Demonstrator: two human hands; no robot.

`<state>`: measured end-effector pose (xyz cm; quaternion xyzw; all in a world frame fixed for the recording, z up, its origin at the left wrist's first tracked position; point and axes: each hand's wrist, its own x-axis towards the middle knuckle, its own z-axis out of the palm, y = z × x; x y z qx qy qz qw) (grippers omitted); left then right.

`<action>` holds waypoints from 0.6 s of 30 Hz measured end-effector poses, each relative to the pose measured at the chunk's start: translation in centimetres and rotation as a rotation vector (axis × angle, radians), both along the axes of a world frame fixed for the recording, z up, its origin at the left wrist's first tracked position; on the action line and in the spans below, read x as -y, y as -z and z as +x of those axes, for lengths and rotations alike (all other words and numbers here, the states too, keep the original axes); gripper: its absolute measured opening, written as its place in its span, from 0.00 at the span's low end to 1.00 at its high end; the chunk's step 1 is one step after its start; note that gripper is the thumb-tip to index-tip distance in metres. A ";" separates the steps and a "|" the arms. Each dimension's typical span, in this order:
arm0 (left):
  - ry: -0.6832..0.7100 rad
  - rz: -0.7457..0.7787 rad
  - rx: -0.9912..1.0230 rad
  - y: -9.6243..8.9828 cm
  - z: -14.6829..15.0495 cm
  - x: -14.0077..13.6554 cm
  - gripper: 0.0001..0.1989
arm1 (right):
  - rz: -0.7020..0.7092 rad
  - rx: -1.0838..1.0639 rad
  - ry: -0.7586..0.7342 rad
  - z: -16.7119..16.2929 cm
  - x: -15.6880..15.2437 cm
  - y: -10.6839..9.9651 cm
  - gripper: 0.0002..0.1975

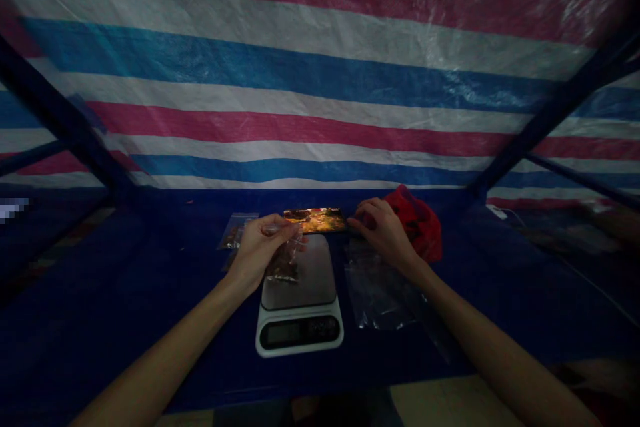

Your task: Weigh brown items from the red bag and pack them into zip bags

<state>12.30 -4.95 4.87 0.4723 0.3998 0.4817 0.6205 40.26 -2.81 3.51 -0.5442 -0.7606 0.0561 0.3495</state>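
Note:
My left hand [260, 243] pinches the top of a small clear plastic bag [284, 261] with dark brownish contents, holding it over the steel platform of a white digital kitchen scale [299, 307]. My right hand [383, 230] rests on the dark blue table, fingers bent near the right end of a lit phone screen [315, 219] lying behind the scale; it touches the edge of a red plastic bag [420, 223]. Whether the right hand grips anything is unclear.
A stack of empty clear plastic bags [383, 293] lies right of the scale. Another filled small bag [235, 232] lies at the back left. A striped red, white and blue tarp [320, 80] hangs behind the dark blue table [125, 293]. Dark metal frame bars cross both sides.

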 end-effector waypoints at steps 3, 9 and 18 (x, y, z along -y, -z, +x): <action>-0.004 0.083 -0.047 -0.1 0.9 0.8 0.16 | -0.031 -0.175 -0.148 -3.2 2.6 -0.9 0.14; 0.112 0.299 -0.205 -0.5 2.0 2.1 0.17 | -0.265 -0.426 -0.481 -7.7 5.8 -0.9 0.17; 0.123 0.370 -0.238 1.1 0.8 0.3 0.14 | -0.335 -0.633 -0.447 -6.0 4.2 1.4 0.19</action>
